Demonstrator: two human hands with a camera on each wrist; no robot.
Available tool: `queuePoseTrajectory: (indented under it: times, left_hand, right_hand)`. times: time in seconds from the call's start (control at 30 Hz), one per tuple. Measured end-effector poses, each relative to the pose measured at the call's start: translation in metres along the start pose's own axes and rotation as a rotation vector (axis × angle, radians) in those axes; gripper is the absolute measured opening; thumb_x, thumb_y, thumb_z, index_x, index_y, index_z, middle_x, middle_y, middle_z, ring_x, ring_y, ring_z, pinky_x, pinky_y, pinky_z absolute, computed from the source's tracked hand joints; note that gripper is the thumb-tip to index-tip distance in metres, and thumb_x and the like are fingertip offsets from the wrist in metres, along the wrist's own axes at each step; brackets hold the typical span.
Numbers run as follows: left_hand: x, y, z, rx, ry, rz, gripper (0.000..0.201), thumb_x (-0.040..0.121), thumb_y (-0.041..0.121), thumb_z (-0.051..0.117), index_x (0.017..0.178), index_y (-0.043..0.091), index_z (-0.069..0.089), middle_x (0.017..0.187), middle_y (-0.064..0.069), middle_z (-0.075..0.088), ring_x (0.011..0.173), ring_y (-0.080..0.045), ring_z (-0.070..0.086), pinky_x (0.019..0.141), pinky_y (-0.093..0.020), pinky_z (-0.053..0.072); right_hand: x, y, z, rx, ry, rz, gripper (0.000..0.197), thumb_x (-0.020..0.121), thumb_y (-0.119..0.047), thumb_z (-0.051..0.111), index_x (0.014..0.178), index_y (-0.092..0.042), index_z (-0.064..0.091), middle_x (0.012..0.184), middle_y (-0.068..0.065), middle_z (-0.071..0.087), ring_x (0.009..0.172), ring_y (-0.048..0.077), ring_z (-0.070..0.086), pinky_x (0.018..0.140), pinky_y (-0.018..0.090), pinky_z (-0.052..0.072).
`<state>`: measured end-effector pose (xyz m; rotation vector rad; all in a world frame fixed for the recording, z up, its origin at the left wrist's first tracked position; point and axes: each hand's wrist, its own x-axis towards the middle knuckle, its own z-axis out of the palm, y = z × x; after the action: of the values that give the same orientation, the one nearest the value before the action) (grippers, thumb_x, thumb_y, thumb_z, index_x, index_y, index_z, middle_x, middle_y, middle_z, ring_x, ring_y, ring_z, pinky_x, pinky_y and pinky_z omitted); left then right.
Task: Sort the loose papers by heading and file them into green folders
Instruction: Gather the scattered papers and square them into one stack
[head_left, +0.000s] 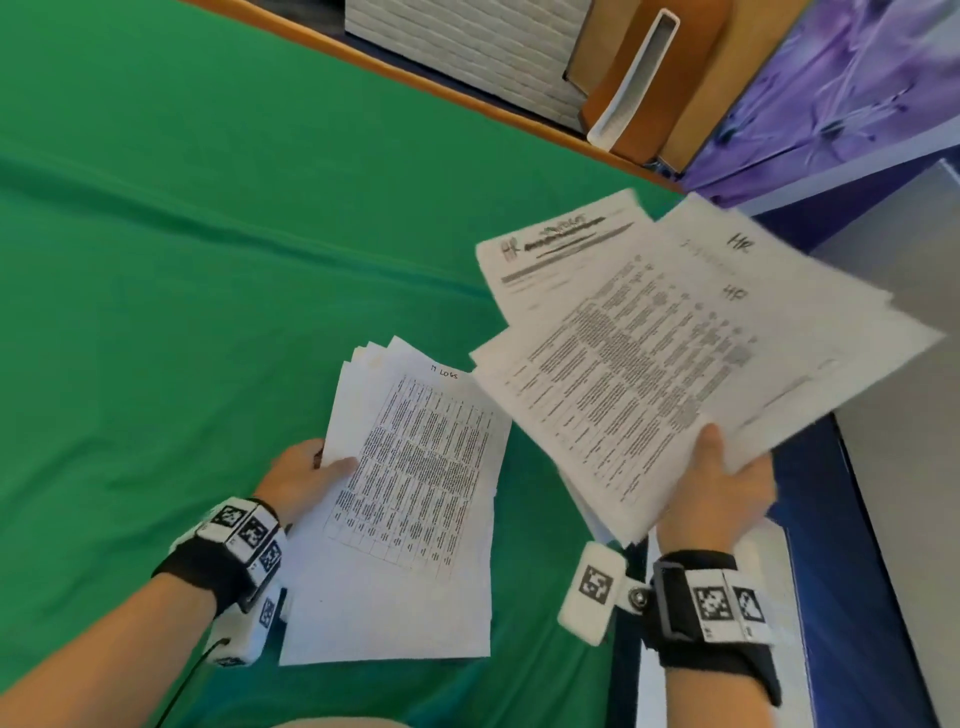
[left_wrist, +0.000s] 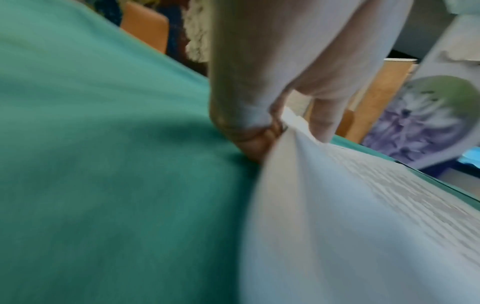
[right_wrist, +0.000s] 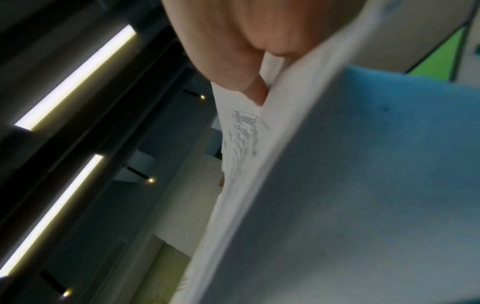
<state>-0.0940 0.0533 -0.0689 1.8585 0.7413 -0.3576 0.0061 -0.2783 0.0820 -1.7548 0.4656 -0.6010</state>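
The left hand (head_left: 301, 475) pinches the near left edge of a stack (head_left: 410, 499) headed "M LOGS", low over the green surface (head_left: 182, 260). To its right, the right hand (head_left: 719, 493) grips a fanned sheaf (head_left: 675, 353) marked "HR", raised. Light, floppy, slippery sheets; best squared and gripped along one edge.

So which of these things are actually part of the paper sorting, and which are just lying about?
Part of the job:
- stack headed "M Logs", held by the left hand
- fanned sheets marked "HR", held by the right hand

Just lying about:
- green cloth
- purple flowered panel
- white brick-pattern panel
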Motion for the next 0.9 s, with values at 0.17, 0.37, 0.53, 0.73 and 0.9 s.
queuePoseTrajectory:
  times: [0.17, 0.37, 0.53, 0.73, 0.9]
  left_hand:
    - [-0.029, 0.042, -0.013, -0.166, 0.161, 0.214, 0.063, 0.084, 0.072, 0.049, 0.108, 0.015, 0.061, 0.108, 0.005, 0.063, 0.097, -0.015, 0.061, 0.092, -0.036, 0.049]
    - [-0.037, 0.067, -0.018, -0.313, 0.035, 0.175, 0.047, 0.093, 0.053, 0.051, 0.066, 0.014, 0.044, 0.058, 0.002, 0.026, 0.042, -0.009, 0.026, 0.047, -0.023, 0.022]
    - [-0.017, 0.045, -0.026, -0.397, 0.080, 0.196, 0.067, 0.073, 0.080, 0.057, 0.095, 0.016, 0.060, 0.083, -0.007, 0.061, 0.076, -0.017, 0.056, 0.076, -0.036, 0.049]
    - [-0.013, 0.047, -0.030, -0.540, 0.128, 0.173, 0.069, 0.074, 0.072, 0.065, 0.104, 0.009, 0.065, 0.105, -0.017, 0.070, 0.095, -0.032, 0.067, 0.092, -0.060, 0.051]
    - [-0.005, 0.041, -0.048, -0.366, 0.035, 0.168, 0.032, 0.097, 0.038, 0.057, 0.102, 0.009, 0.069, 0.106, -0.011, 0.072, 0.100, -0.033, 0.067, 0.096, -0.053, 0.050]
  right_hand:
    - [-0.062, 0.046, 0.008, 0.042, -0.275, 0.270, 0.033, 0.097, -0.017, 0.056, 0.130, -0.014, 0.058, 0.117, 0.001, 0.067, 0.098, 0.019, 0.067, 0.075, 0.030, 0.053]
    - [-0.101, 0.079, 0.008, -0.002, -0.538, 0.436, 0.018, 0.097, -0.016, 0.056, 0.114, -0.018, 0.064, 0.106, -0.003, 0.073, 0.091, 0.013, 0.071, 0.072, 0.029, 0.056]
    - [-0.091, 0.076, 0.003, -0.033, -0.537, 0.406, 0.018, 0.099, -0.018, 0.053, 0.112, -0.019, 0.065, 0.103, -0.006, 0.074, 0.090, 0.013, 0.071, 0.075, 0.032, 0.055]
    - [-0.078, 0.074, 0.001, -0.122, -0.382, 0.298, 0.012, 0.100, -0.023, 0.052, 0.099, -0.020, 0.063, 0.100, 0.003, 0.071, 0.084, 0.017, 0.068, 0.076, 0.035, 0.054]
    - [-0.052, 0.054, -0.014, -0.052, -0.317, 0.204, 0.027, 0.101, -0.022, 0.048, 0.125, -0.016, 0.059, 0.108, 0.000, 0.068, 0.089, 0.015, 0.066, 0.073, 0.025, 0.050]
